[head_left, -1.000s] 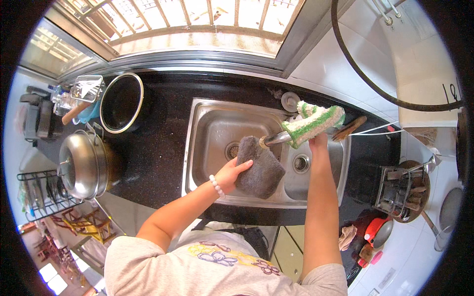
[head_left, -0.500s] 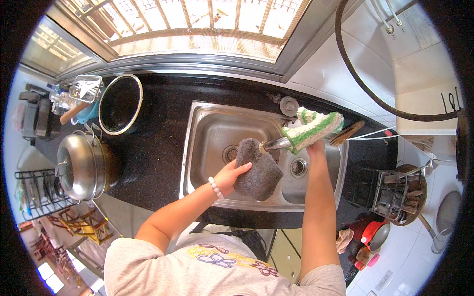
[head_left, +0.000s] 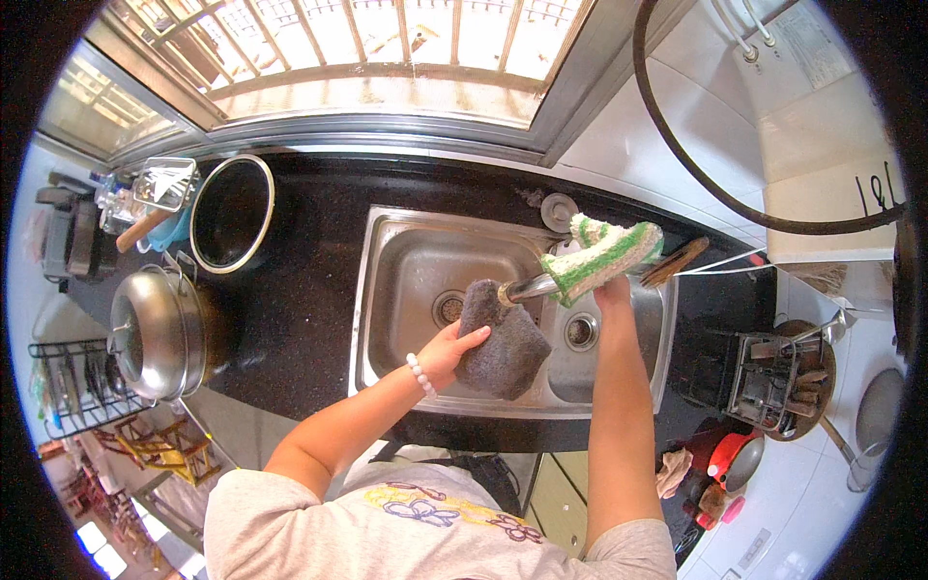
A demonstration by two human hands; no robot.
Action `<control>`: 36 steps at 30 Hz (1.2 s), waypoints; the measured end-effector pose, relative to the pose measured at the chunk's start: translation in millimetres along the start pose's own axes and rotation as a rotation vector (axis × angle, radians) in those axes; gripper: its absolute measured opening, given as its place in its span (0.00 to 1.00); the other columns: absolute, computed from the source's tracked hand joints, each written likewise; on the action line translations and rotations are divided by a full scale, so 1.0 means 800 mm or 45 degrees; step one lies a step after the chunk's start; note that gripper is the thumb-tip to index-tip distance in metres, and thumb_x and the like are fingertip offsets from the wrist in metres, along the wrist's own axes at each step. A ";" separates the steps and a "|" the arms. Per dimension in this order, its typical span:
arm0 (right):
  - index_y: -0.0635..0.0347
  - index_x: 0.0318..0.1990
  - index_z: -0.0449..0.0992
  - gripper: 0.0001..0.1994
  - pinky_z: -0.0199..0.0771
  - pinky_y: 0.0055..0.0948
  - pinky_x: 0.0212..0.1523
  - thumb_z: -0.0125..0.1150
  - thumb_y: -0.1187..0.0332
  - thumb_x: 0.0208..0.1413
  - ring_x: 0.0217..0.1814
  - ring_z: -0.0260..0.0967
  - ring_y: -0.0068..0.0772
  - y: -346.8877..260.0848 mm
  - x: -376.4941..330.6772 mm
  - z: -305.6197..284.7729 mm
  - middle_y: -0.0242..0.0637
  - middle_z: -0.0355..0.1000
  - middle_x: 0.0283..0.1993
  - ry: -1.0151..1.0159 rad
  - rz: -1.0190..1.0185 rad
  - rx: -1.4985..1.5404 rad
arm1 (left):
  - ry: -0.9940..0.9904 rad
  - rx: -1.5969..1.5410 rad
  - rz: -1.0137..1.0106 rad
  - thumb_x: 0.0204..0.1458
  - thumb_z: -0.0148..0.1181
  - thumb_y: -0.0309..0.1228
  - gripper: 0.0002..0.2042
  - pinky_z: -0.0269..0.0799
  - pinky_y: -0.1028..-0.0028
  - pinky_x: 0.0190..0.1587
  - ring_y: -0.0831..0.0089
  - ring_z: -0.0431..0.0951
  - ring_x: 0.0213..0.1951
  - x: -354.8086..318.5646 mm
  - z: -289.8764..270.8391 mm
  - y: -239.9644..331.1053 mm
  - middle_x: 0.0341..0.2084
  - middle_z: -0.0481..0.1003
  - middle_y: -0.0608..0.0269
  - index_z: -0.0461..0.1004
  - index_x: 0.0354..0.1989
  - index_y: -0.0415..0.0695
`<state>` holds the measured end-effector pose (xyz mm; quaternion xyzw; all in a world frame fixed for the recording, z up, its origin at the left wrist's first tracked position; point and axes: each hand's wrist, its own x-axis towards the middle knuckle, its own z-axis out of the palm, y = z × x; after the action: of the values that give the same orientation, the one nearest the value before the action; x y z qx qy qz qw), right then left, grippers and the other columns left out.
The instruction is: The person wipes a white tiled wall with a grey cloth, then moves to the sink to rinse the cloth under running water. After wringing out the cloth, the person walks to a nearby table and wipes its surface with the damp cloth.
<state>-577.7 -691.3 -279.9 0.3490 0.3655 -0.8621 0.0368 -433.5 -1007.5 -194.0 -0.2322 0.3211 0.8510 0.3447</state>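
Both hands work over the steel sink (head_left: pixel 406 280): the left hand (head_left: pixel 447 351) grips a grey cloth (head_left: pixel 498 340) hanging just right of it, while the right hand (head_left: pixel 611 290) clutches a green-and-white scrubber (head_left: pixel 601 257) against the faucet spout (head_left: pixel 530 287).

A home kitchen: steel sink (head_left: pixel 406 280), black counter (head_left: pixel 309 280), pots (head_left: pixel 155 333).

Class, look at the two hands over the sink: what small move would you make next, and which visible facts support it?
Probably slide the grey cloth further along the tap spout. The left hand holds the cloth with its top edge at the spout's tip, while the right hand presses a green-and-white cloth on the spout's far end, above the sink. Most of the spout between them looks uncovered.
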 end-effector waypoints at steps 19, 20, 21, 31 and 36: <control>0.58 0.31 0.65 0.05 0.68 0.27 0.29 0.45 0.75 0.60 0.25 0.62 0.26 0.009 0.023 -0.020 0.32 0.66 0.27 -0.038 -0.006 -0.014 | -0.051 -0.009 -0.021 0.55 0.56 0.31 0.19 0.71 0.63 0.50 0.66 0.73 0.47 0.003 0.000 -0.002 0.46 0.71 0.58 0.63 0.54 0.41; 0.58 0.31 0.65 0.05 0.68 0.27 0.29 0.46 0.75 0.59 0.25 0.62 0.26 0.010 0.022 -0.018 0.32 0.66 0.27 -0.049 -0.003 -0.014 | -0.037 -0.006 -0.020 0.55 0.56 0.31 0.19 0.71 0.63 0.50 0.66 0.73 0.47 0.003 0.000 -0.003 0.46 0.72 0.58 0.63 0.53 0.41; 0.58 0.31 0.65 0.04 0.68 0.27 0.29 0.46 0.76 0.59 0.25 0.62 0.26 0.009 0.024 -0.022 0.32 0.66 0.28 -0.058 -0.004 -0.012 | -0.027 0.000 -0.023 0.55 0.56 0.31 0.19 0.71 0.63 0.50 0.66 0.73 0.47 0.002 0.003 -0.002 0.46 0.72 0.58 0.63 0.53 0.41; 0.60 0.35 0.67 0.02 0.66 0.26 0.30 0.48 0.73 0.59 0.27 0.63 0.26 0.013 0.030 -0.031 0.31 0.67 0.28 -0.195 -0.010 0.030 | -0.025 0.000 -0.036 0.56 0.55 0.32 0.18 0.69 0.68 0.50 0.72 0.72 0.46 0.002 0.005 -0.001 0.45 0.72 0.61 0.64 0.53 0.40; 0.59 0.35 0.67 0.05 0.65 0.25 0.29 0.44 0.71 0.62 0.27 0.63 0.23 0.016 0.041 -0.037 0.30 0.67 0.29 -0.201 -0.039 -0.040 | -0.039 -0.002 -0.030 0.56 0.55 0.32 0.18 0.70 0.67 0.49 0.70 0.73 0.46 -0.001 0.011 0.002 0.45 0.72 0.61 0.64 0.52 0.40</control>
<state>-581.2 -674.9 -323.0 0.2736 0.3804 -0.8816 0.0578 -435.8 -1002.1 -187.0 -0.2233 0.3124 0.8505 0.3595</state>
